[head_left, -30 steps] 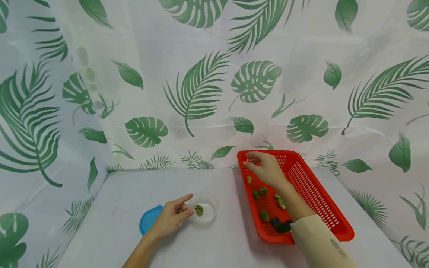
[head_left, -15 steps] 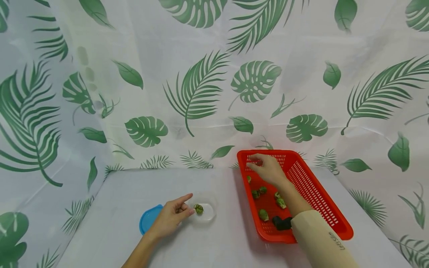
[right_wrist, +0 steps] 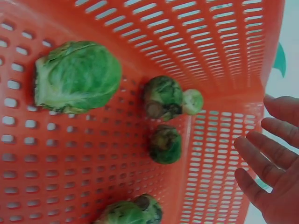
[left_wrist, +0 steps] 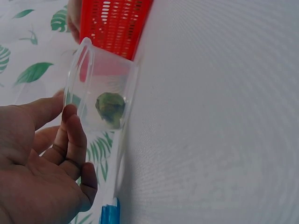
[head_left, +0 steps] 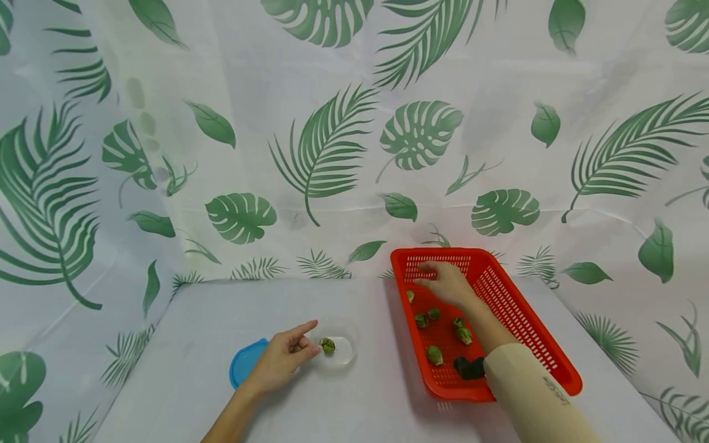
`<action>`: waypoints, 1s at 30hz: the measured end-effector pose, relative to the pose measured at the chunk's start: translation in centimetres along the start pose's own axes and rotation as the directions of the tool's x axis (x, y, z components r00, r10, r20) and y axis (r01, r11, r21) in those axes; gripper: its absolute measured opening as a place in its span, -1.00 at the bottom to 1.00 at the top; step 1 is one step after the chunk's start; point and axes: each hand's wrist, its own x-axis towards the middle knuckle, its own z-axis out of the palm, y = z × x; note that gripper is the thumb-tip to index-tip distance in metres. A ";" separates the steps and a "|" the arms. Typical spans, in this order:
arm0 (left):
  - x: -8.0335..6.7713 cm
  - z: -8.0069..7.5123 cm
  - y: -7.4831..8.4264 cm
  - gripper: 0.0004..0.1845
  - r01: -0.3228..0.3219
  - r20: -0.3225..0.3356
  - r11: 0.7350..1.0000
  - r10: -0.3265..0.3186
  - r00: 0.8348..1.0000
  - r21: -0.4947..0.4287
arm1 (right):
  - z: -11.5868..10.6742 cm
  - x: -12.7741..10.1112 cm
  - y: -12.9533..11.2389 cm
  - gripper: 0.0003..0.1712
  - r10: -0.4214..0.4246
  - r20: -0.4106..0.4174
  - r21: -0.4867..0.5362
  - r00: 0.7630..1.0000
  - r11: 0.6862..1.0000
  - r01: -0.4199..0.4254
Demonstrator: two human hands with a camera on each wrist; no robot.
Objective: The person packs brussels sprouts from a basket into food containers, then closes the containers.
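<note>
My left hand [head_left: 284, 359] holds the left side of a small clear plastic container [head_left: 346, 352]; in the left wrist view its fingertips meet the rim. One Brussels sprout [left_wrist: 111, 108] lies inside that container. Over the far left part of a red plastic basket [head_left: 534, 317] hovers my right hand [head_left: 445, 283], fingers apart and holding nothing. Several Brussels sprouts lie on the basket floor, among them a large one [right_wrist: 78, 77], a darker one [right_wrist: 165, 144] and a small pale one [right_wrist: 192, 101] by the wall.
A blue lid [head_left: 246, 362] lies on the white table [head_left: 365, 412], partly behind the left hand. Below the right forearm, a black object [head_left: 469, 368] shows against the basket. A leaf-printed cloth [head_left: 332, 160] hangs behind and at both sides.
My right hand has moved slightly right and lower over the basket. My left hand, the container and its sprout stay where they were.
</note>
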 end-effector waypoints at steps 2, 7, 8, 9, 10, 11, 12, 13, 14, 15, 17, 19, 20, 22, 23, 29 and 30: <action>0.0 0.0 0.0 -0.33 0.001 0.001 1.000 -0.001 1.000 -0.002 | 0.2 0.1 0.2 -0.46 0.006 0.018 -0.003 1.000 1.000 -0.006; -0.1 0.1 0.2 -0.32 0.010 0.005 1.000 -0.010 1.000 -0.011 | 0.4 0.1 0.7 -0.44 0.013 0.078 -0.010 0.997 1.000 -0.013; -0.1 0.1 0.2 -0.32 0.012 0.005 1.000 -0.012 1.000 -0.012 | 0.5 0.1 0.9 -0.43 0.018 0.088 -0.014 0.996 1.000 -0.016; -0.1 0.1 0.2 -0.32 0.013 0.006 1.000 -0.013 1.000 -0.013 | 0.6 0.1 1.0 -0.43 0.017 0.099 -0.017 0.995 1.000 -0.015; -0.2 0.1 0.2 -0.32 0.014 0.006 1.000 -0.014 1.000 -0.014 | 0.7 0.2 1.1 -0.43 0.012 0.112 -0.021 0.994 1.000 -0.010; -0.2 0.1 0.2 -0.32 0.015 0.007 1.000 -0.015 1.000 -0.013 | 0.7 0.2 1.3 -0.42 0.014 0.124 -0.021 0.992 1.000 -0.012; -0.2 0.1 0.2 -0.32 0.016 0.007 1.000 -0.016 1.000 -0.014 | 0.9 0.3 1.5 -0.43 0.015 0.134 -0.023 0.991 1.000 -0.012; -0.2 0.1 0.2 -0.32 0.016 0.007 1.000 -0.016 1.000 -0.014 | 1.0 0.3 1.7 -0.43 0.021 0.143 -0.023 0.990 1.000 -0.018; -0.2 0.1 0.2 -0.32 0.018 0.006 1.000 -0.018 1.000 -0.015 | 1.1 0.4 1.9 -0.43 0.020 0.154 -0.026 0.988 1.000 -0.016; -0.2 0.1 0.2 -0.32 0.019 0.006 1.000 -0.019 1.000 -0.016 | 1.2 0.5 2.0 -0.42 0.017 0.167 -0.028 0.986 1.000 -0.013; -0.3 0.1 0.1 -0.32 0.022 0.003 1.000 -0.021 1.000 -0.018 | 1.4 0.6 2.3 -0.42 0.019 0.189 -0.034 0.982 0.999 -0.013; -0.3 0.1 0.1 -0.32 0.023 0.000 1.000 -0.023 1.000 -0.021 | 1.6 0.7 2.4 -0.41 0.030 0.207 -0.035 0.978 0.999 -0.023; -0.3 0.1 0.1 -0.31 0.023 -0.002 1.000 -0.023 1.000 -0.022 | 1.6 0.7 2.5 -0.40 0.029 0.216 -0.038 0.976 0.999 -0.022; -0.3 0.1 0.2 -0.31 0.021 -0.002 0.999 -0.022 1.000 -0.025 | 1.6 0.6 2.4 -0.39 0.026 0.236 -0.048 0.971 0.999 -0.015; -0.3 0.1 0.2 -0.31 0.022 -0.002 0.999 -0.022 1.000 -0.028 | 1.7 0.6 2.4 -0.39 0.035 0.245 -0.047 0.969 0.999 -0.025; -0.3 0.2 0.4 -0.31 0.028 0.014 0.999 -0.027 1.000 -0.035 | 1.6 0.0 2.4 -0.35 0.074 0.312 -0.053 0.947 0.997 -0.061; -0.2 0.2 0.4 -0.31 0.027 0.018 0.999 -0.026 1.000 -0.032 | 1.6 -0.1 2.4 -0.35 0.077 0.317 -0.053 0.945 0.997 -0.063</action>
